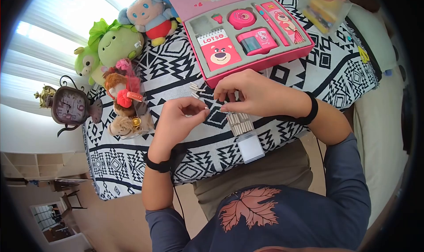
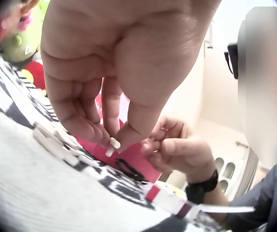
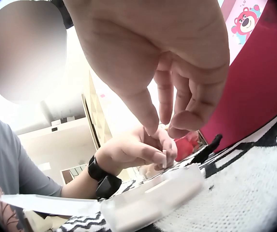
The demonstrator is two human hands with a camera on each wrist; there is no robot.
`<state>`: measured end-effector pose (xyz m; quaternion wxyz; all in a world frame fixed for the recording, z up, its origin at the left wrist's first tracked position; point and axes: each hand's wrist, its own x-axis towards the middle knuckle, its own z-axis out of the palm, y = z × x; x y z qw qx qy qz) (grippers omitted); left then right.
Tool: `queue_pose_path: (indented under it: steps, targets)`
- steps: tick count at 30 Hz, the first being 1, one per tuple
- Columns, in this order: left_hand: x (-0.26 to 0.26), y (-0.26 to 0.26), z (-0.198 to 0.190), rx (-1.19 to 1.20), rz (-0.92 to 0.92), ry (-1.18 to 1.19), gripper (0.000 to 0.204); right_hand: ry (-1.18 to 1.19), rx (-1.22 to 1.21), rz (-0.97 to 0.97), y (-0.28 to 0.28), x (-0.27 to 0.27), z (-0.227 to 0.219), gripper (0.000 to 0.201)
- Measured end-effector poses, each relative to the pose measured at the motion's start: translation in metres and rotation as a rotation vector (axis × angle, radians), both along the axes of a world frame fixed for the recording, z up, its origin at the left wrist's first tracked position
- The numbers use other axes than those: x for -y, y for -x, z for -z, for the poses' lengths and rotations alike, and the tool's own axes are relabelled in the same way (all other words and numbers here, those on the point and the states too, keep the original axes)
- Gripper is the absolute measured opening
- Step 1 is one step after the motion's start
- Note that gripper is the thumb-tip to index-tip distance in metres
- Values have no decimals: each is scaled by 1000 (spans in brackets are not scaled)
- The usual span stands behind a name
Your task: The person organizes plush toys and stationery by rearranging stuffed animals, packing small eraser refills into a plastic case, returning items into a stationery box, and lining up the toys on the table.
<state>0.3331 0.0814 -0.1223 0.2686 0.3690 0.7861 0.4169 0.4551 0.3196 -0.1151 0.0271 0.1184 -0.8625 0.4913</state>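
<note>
Handling small white sticks [image 2: 115, 143] seems the step: left of the clear case [image 1: 250, 148], the left hand [image 1: 178, 119] pinches at least one, the right hand [image 1: 252, 93] has loosely curled, seemingly empty fingers, and the next move calls for delicacy.

A notepad [image 1: 211, 61] is held in an open pink box [image 1: 282, 59] at the upper centre of the head view. A green plush [image 1: 115, 47] and a blue-headed plush [image 1: 145, 15] are seen at upper left, a clock [image 1: 70, 105] at left. Yellow scissors [image 1: 363, 54] are seen on patterned cloth [image 1: 159, 63] at upper right.
</note>
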Motion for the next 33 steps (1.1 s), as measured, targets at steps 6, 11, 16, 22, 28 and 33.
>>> queue_pose_path:
  steps: [6,11,16,22,28,33]
  targets:
    - [-11,-20,7,283,9,-176,14,106,67,-138,1,-3,-1,23]
    - [-14,-24,5,371,55,-114,14,125,186,-164,-3,-4,-6,20]
    - [-19,-30,6,488,33,-118,16,87,246,-200,-5,-4,-9,18]
    - [-20,-39,3,542,29,-126,15,127,107,-269,-5,-8,1,20]
    - [-21,-37,9,562,-72,-186,15,11,214,-180,-8,-12,-8,15]
    - [-19,-32,14,495,-71,-129,16,-193,143,-178,-9,-19,2,8]
